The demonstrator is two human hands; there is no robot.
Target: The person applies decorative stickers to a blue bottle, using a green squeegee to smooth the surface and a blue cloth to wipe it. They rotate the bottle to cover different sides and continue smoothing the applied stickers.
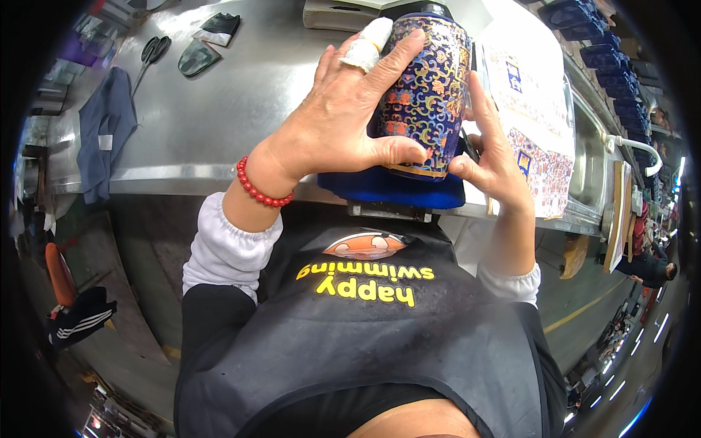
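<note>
A dark blue vase (429, 87) with gold, orange and purple scroll patterns stands on a blue pad (387, 191) at the front edge of a steel table (219, 124). My left hand (343, 109) is spread over the vase's left side, thumb at its base; one finger wears white tape. A red bead bracelet (257, 191) circles that wrist. My right hand (491, 150) presses the vase's right side, thumb near its lower rim. Both hands hold the vase between them.
Patterned decal sheets (533, 117) lie to the right of the vase, with a sink (591, 168) and white tap beyond. Scissors (152, 55), dark cut pieces (198, 55) and a blue cloth (106, 124) lie on the table's left. Stacked blue trays (606, 58) sit at the far right.
</note>
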